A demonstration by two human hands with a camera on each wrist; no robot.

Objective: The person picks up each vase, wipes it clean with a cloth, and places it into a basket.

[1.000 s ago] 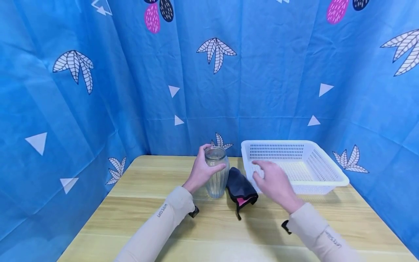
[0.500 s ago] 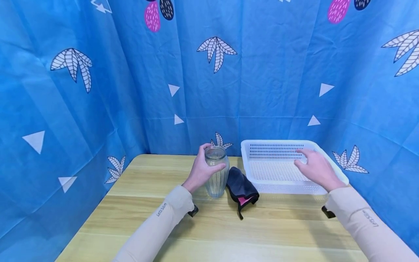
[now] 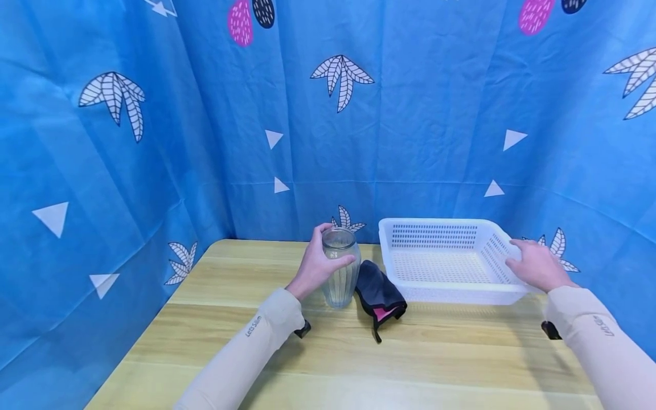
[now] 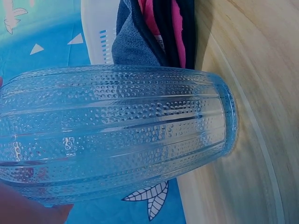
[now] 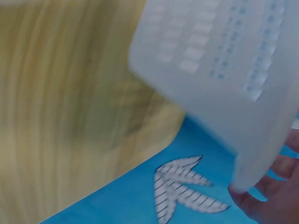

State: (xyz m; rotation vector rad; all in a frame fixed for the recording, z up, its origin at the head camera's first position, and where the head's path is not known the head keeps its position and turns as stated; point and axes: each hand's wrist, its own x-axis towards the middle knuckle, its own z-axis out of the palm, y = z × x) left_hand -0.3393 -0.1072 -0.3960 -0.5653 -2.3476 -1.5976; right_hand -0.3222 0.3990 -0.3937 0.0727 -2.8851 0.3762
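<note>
My left hand [image 3: 317, 261] grips the upper part of a clear ribbed glass vase [image 3: 340, 285], thumb in front and fingers round the far side. The vase stands upright on the table, its dimpled wall [image 4: 140, 126] filling much of the left wrist view. Just right of it lies a folded dark grey cloth [image 3: 378, 287] with black edging and a pink inside. My right hand [image 3: 542, 265] is at the right rim of a white perforated plastic basket [image 3: 461, 290]. Its fingers [image 5: 282, 165] look spread beside the rim in the blurred right wrist view; firm contact is unclear.
A light wooden table [image 3: 287, 370] carries everything. Its back edge meets a blue patterned curtain [image 3: 328, 142], which also closes off both sides. The basket occupies the back right part of the table, close to the cloth.
My right hand has swept right, from above the cloth and basket's left side, across the basket to its right rim. The left hand, vase, cloth and basket keep their places.
</note>
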